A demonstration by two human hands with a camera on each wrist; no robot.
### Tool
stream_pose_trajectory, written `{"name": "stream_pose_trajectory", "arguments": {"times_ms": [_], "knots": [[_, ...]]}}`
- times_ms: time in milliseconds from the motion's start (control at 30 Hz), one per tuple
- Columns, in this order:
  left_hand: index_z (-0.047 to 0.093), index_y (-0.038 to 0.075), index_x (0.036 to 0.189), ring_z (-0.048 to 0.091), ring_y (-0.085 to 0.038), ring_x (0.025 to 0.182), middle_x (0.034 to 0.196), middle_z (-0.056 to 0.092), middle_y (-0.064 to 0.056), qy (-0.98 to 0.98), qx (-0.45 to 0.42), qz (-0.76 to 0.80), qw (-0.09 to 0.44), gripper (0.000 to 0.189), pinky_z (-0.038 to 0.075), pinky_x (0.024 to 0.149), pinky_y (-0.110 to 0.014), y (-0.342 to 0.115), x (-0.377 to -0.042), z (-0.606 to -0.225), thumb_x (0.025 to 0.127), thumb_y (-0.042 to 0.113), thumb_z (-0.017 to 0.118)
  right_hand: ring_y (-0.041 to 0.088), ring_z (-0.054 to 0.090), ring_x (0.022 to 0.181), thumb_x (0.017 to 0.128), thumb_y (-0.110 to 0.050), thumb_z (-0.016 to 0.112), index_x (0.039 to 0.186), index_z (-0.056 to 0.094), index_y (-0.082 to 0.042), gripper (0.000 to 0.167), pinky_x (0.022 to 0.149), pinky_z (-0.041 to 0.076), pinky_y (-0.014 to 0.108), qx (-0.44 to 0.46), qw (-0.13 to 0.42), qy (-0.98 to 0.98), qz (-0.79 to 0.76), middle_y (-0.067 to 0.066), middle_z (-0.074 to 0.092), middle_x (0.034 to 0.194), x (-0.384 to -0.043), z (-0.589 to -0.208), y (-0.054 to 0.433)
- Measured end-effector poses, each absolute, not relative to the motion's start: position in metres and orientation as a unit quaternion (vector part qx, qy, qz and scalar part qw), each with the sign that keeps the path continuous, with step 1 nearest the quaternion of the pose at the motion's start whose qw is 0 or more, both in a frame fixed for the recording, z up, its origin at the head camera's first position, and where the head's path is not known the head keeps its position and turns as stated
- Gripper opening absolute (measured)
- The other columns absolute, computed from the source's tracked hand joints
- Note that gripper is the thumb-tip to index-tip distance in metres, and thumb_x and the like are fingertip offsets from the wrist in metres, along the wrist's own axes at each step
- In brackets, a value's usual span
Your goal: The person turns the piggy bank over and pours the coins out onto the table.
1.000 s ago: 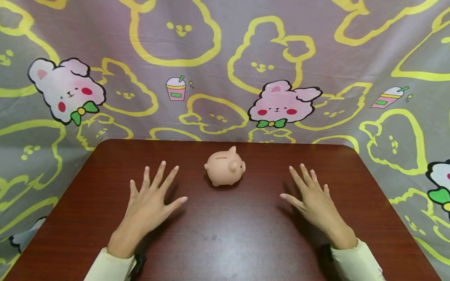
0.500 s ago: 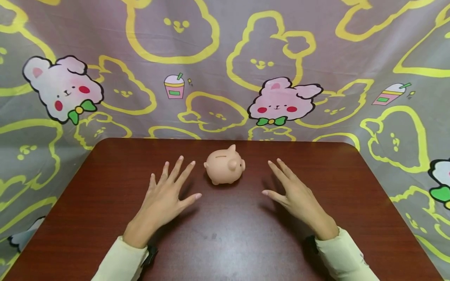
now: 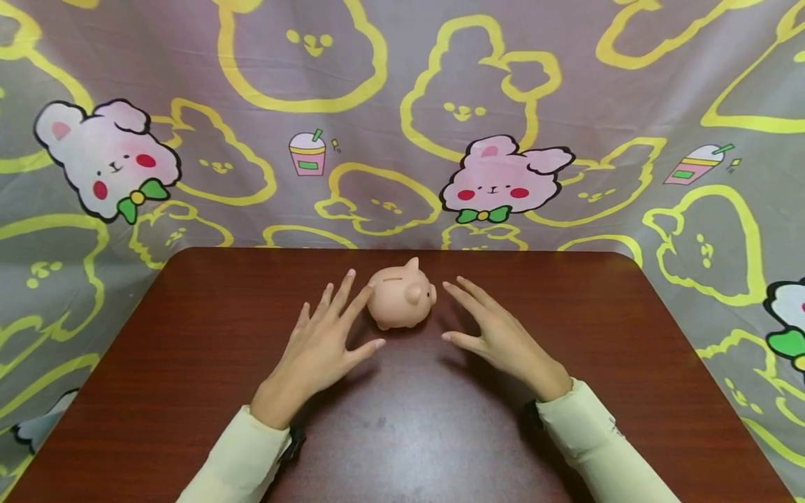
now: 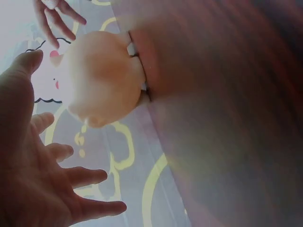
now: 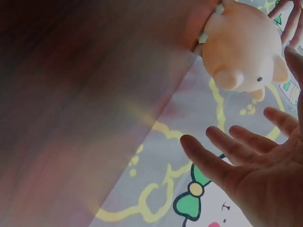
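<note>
A pinkish-beige piggy bank (image 3: 400, 300) stands upright near the far side of the table, its snout toward the right and a coin slot on its back. My left hand (image 3: 317, 349) is spread at its tail end; the index fingertip overlaps the bank's edge in the head view, and contact is uncertain. On the snout side, my right hand (image 3: 506, 339) reaches in with straight fingers, a small gap away. Both palms face the piggy bank (image 4: 102, 75) in the wrist views, where the left hand (image 4: 38, 161) and the right hand (image 5: 260, 165) hold nothing.
The dark reddish-brown table (image 3: 157, 363) has rounded far corners. Behind it and at both sides hangs a grey cloth (image 3: 390, 126) printed with yellow outlines, rabbits and drink cups. Pale sleeves cover both forearms, with a dark strap at each wrist.
Both hands have moved inward from the sides to the piggy bank, the left going right and the right going left. The bank has stayed in place on the table.
</note>
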State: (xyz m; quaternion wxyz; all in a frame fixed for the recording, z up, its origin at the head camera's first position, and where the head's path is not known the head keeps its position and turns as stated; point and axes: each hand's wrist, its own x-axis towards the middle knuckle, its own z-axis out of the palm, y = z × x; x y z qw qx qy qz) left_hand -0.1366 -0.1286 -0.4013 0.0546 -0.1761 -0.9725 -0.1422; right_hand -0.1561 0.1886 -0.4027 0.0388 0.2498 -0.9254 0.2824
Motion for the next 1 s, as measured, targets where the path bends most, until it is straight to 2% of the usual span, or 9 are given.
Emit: {"name": "stream_pose_trajectory", "arguments": {"times_ms": [167, 433, 733, 1000], "knots": [[0.021, 0.038, 0.168, 0.031, -0.043, 0.157, 0.178, 0.01, -0.001, -0.967, -0.186, -0.165, 0.056, 0.087, 0.031, 0.118, -0.074, -0.12, -0.144, -0.403, 0.096, 0.065, 0.063, 0.036, 0.044, 0.15, 0.092, -0.037, 0.081, 0.163, 0.039, -0.022, 0.083, 0.117, 0.043, 0.057, 0.261, 0.032, -0.916, 0.304, 0.013, 0.036, 0.168, -0.166, -0.403, 0.179], [0.032, 0.032, 0.165, 0.037, -0.044, 0.153, 0.177, 0.015, -0.006, -0.956, -0.211, -0.191, 0.071, 0.085, 0.042, 0.113, -0.07, -0.106, -0.151, -0.401, 0.095, 0.056, 0.072, 0.035, 0.042, 0.152, 0.091, -0.032, 0.084, 0.162, 0.041, -0.021, 0.084, 0.118, 0.043, 0.057, 0.281, 0.029, -0.902, 0.328, 0.012, 0.034, 0.169, -0.183, -0.408, 0.169], [0.038, 0.027, 0.163, 0.037, -0.047, 0.152, 0.177, 0.014, -0.005, -0.954, -0.215, -0.203, 0.054, 0.08, 0.04, 0.114, -0.071, -0.095, -0.156, -0.402, 0.095, 0.052, 0.074, 0.035, 0.043, 0.15, 0.09, -0.026, 0.085, 0.161, 0.041, -0.018, 0.084, 0.118, 0.043, 0.056, 0.307, 0.035, -0.893, 0.328, 0.013, 0.035, 0.169, -0.196, -0.409, 0.159], [0.037, 0.033, 0.163, 0.037, -0.048, 0.152, 0.177, 0.016, -0.006, -0.954, -0.217, -0.201, 0.048, 0.079, 0.037, 0.115, -0.073, -0.093, -0.156, -0.404, 0.095, 0.047, 0.075, 0.034, 0.038, 0.154, 0.09, -0.023, 0.085, 0.162, 0.04, -0.018, 0.085, 0.12, 0.04, 0.057, 0.316, 0.01, -0.887, 0.337, 0.016, 0.032, 0.17, -0.201, -0.41, 0.153]]}}
